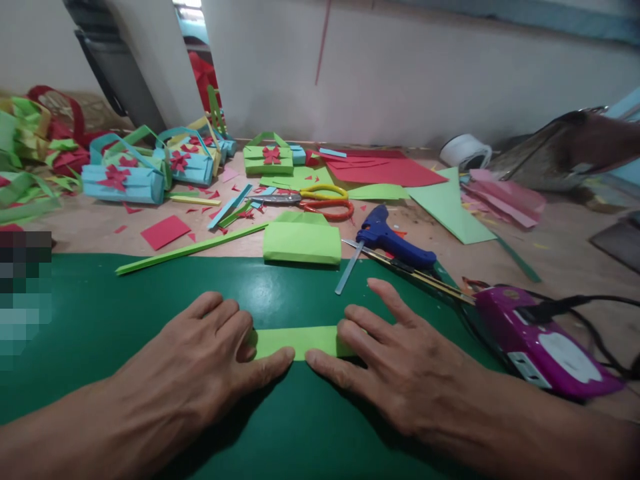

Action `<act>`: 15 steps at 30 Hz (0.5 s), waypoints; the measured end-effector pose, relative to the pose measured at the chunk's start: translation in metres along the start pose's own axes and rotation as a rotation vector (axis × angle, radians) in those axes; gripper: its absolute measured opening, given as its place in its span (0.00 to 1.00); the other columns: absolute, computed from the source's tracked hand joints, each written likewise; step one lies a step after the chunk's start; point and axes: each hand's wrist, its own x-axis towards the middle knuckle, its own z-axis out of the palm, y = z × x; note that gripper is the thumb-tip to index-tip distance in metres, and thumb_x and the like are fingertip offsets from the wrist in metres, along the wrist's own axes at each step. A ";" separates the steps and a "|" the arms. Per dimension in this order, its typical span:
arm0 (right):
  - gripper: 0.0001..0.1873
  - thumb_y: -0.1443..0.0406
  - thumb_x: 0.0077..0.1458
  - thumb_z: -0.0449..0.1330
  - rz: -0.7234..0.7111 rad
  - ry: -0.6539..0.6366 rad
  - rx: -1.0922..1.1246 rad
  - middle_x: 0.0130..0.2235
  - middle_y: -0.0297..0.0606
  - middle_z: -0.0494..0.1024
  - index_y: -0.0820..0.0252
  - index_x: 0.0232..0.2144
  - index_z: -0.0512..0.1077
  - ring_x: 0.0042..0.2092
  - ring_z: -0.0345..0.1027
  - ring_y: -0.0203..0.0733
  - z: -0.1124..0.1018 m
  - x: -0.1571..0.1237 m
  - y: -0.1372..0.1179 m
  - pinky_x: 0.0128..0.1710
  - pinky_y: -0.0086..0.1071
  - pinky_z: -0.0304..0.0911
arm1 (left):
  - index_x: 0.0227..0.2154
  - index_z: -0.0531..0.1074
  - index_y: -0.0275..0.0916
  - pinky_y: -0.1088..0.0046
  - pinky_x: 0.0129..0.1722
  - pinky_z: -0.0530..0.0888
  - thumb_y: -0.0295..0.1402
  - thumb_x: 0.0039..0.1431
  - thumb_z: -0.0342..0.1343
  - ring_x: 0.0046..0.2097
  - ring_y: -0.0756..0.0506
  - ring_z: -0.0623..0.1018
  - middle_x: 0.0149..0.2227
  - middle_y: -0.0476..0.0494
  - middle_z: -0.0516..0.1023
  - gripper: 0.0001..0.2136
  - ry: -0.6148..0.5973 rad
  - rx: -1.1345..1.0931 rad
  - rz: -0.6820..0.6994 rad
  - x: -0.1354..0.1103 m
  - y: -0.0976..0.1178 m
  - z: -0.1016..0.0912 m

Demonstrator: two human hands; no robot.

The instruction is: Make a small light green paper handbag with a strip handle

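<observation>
A folded strip of light green paper (295,339) lies crosswise on the green mat (240,440). My left hand (210,357) is closed on its left end, with the fingers curled and the thumb along the near edge. At the right end, my right hand (395,357) grips the strip in the same way, with one finger lifted. Both thumb tips almost meet at the middle of the near edge. The paper's two ends are hidden under my fingers. Just beyond sits a rolled light green paper body (303,243) of a small bag, with a long thin green strip (193,249) beside it.
A blue glue gun (395,243) and a purple power socket box (545,340) with black cables lie at the right. Scissors (325,200), a red paper sheet (385,167) and scraps are farther back. Finished paper bags (123,183) stand at the back left.
</observation>
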 end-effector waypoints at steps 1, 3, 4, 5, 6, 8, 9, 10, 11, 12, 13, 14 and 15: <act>0.17 0.69 0.59 0.48 0.006 0.001 -0.001 0.31 0.35 0.68 0.54 0.49 0.66 0.37 0.60 0.45 0.000 -0.004 0.001 0.54 0.54 0.39 | 0.47 0.66 0.48 0.69 0.30 0.54 0.27 0.58 0.51 0.27 0.48 0.62 0.25 0.51 0.67 0.15 0.013 -0.006 -0.005 0.000 0.000 0.001; 0.18 0.69 0.59 0.48 0.022 -0.013 -0.012 0.32 0.36 0.69 0.54 0.50 0.65 0.39 0.60 0.45 -0.002 -0.013 0.003 0.54 0.55 0.39 | 0.46 0.66 0.49 0.68 0.31 0.54 0.25 0.59 0.49 0.27 0.47 0.62 0.26 0.51 0.67 0.15 0.037 -0.015 -0.009 -0.002 0.000 0.004; 0.18 0.69 0.59 0.47 0.028 -0.024 -0.017 0.33 0.37 0.69 0.54 0.51 0.65 0.40 0.60 0.46 -0.003 -0.018 0.005 0.54 0.55 0.39 | 0.46 0.66 0.49 0.68 0.31 0.54 0.25 0.59 0.47 0.27 0.47 0.62 0.26 0.51 0.66 0.15 0.047 -0.021 -0.008 -0.003 0.000 0.006; 0.18 0.69 0.59 0.47 0.032 -0.038 -0.022 0.34 0.37 0.69 0.55 0.51 0.65 0.40 0.60 0.46 -0.005 -0.023 0.006 0.53 0.56 0.39 | 0.47 0.66 0.49 0.68 0.31 0.54 0.25 0.60 0.46 0.27 0.47 0.62 0.26 0.50 0.66 0.15 0.057 -0.024 -0.007 -0.004 0.000 0.007; 0.19 0.68 0.59 0.47 0.038 -0.056 -0.028 0.35 0.38 0.70 0.55 0.52 0.64 0.41 0.60 0.47 -0.006 -0.029 0.007 0.53 0.56 0.40 | 0.48 0.65 0.49 0.68 0.32 0.54 0.25 0.60 0.46 0.28 0.47 0.62 0.26 0.50 0.66 0.16 0.058 -0.026 -0.002 -0.005 -0.001 0.009; 0.19 0.69 0.59 0.47 0.045 -0.089 -0.045 0.36 0.38 0.70 0.56 0.52 0.64 0.40 0.61 0.47 -0.009 -0.039 0.009 0.52 0.57 0.42 | 0.49 0.65 0.49 0.67 0.32 0.55 0.26 0.60 0.45 0.28 0.47 0.62 0.28 0.49 0.67 0.17 0.072 -0.022 0.002 -0.007 -0.002 0.012; 0.20 0.69 0.60 0.46 0.052 -0.104 -0.060 0.36 0.38 0.71 0.56 0.53 0.63 0.40 0.61 0.47 -0.010 -0.044 0.009 0.51 0.57 0.43 | 0.49 0.64 0.50 0.67 0.33 0.55 0.26 0.59 0.45 0.29 0.47 0.62 0.28 0.49 0.67 0.17 0.079 -0.016 0.002 -0.007 -0.002 0.012; 0.20 0.70 0.60 0.46 0.062 -0.110 -0.078 0.36 0.38 0.71 0.56 0.53 0.64 0.39 0.62 0.47 -0.010 -0.048 0.010 0.51 0.57 0.44 | 0.49 0.65 0.50 0.67 0.33 0.55 0.26 0.59 0.45 0.29 0.46 0.63 0.29 0.49 0.68 0.17 0.089 -0.008 0.003 -0.007 -0.003 0.012; 0.20 0.71 0.60 0.45 0.074 -0.108 -0.098 0.36 0.38 0.71 0.55 0.52 0.64 0.39 0.62 0.47 -0.010 -0.053 0.010 0.50 0.57 0.44 | 0.49 0.65 0.51 0.67 0.33 0.56 0.26 0.59 0.45 0.29 0.46 0.63 0.29 0.49 0.68 0.17 0.102 0.000 0.002 -0.007 -0.003 0.012; 0.21 0.72 0.59 0.45 0.084 -0.107 -0.117 0.35 0.38 0.72 0.55 0.52 0.64 0.39 0.62 0.47 -0.010 -0.057 0.010 0.50 0.58 0.44 | 0.49 0.65 0.51 0.67 0.33 0.56 0.26 0.59 0.45 0.28 0.46 0.63 0.28 0.49 0.68 0.17 0.113 0.009 0.006 -0.006 -0.003 0.012; 0.21 0.72 0.59 0.45 0.093 -0.104 -0.134 0.35 0.38 0.72 0.55 0.52 0.64 0.39 0.63 0.48 -0.009 -0.061 0.010 0.50 0.58 0.44 | 0.48 0.66 0.50 0.68 0.32 0.56 0.26 0.59 0.46 0.28 0.47 0.64 0.28 0.49 0.68 0.17 0.114 0.017 0.010 -0.006 -0.004 0.011; 0.22 0.73 0.58 0.45 0.102 -0.098 -0.152 0.36 0.39 0.72 0.55 0.52 0.64 0.40 0.63 0.48 -0.008 -0.065 0.011 0.50 0.59 0.44 | 0.47 0.66 0.50 0.68 0.32 0.57 0.27 0.59 0.46 0.28 0.47 0.64 0.27 0.49 0.68 0.16 0.108 0.024 0.015 -0.005 -0.004 0.009; 0.22 0.74 0.57 0.45 0.108 -0.085 -0.168 0.36 0.40 0.73 0.56 0.52 0.64 0.40 0.63 0.49 -0.008 -0.068 0.011 0.50 0.59 0.45 | 0.47 0.67 0.50 0.69 0.32 0.57 0.27 0.59 0.46 0.28 0.47 0.64 0.27 0.49 0.68 0.16 0.093 0.033 0.019 -0.005 -0.003 0.008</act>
